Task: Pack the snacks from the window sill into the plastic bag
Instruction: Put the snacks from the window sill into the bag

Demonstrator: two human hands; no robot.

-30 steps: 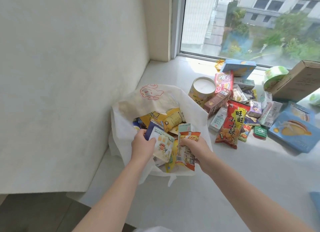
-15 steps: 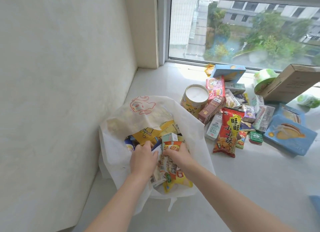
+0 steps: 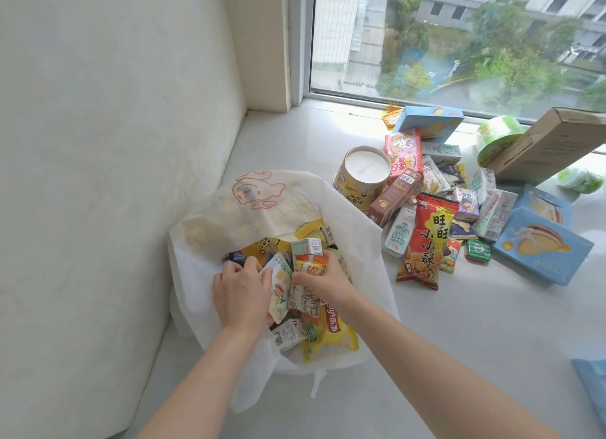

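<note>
**Bag partly filled, big pile still waiting on the sill**

I'm seeing both hands working inside the mouth of the bag [image 3: 210, 271], which is sitting on the sill [image 3: 475, 340] at near left, against the wall. The left hand [image 3: 241, 292] is lying over a pale packet [image 3: 278, 289], fingers bent onto it; I can't tell if it's actually gripping or just pushing. The right hand [image 3: 323, 283] is curling its fingers round an orange packet [image 3: 310, 265], thumb on the front face.

Progress, as I'm judging it: well under way, not near done. The bag is already holding a heap of packets and small cartons, with a yellow chip bag [image 3: 331, 335] spilling toward its near edge. Still lying out on the sill to the right: a tub [image 3: 362, 176], a red packet [image 3: 424, 245], a brown box [image 3: 393, 197], a pink box [image 3: 403, 148], blue boxes [image 3: 542, 245] and many small packs between them. A cardboard box [image 3: 551, 143] is leaning at far right.

Against half a second ago: both hands are sitting slightly deeper and farther in, the two packets are going down with them. The pile on the right is looking unchanged. The camera is tilting closer.
</note>
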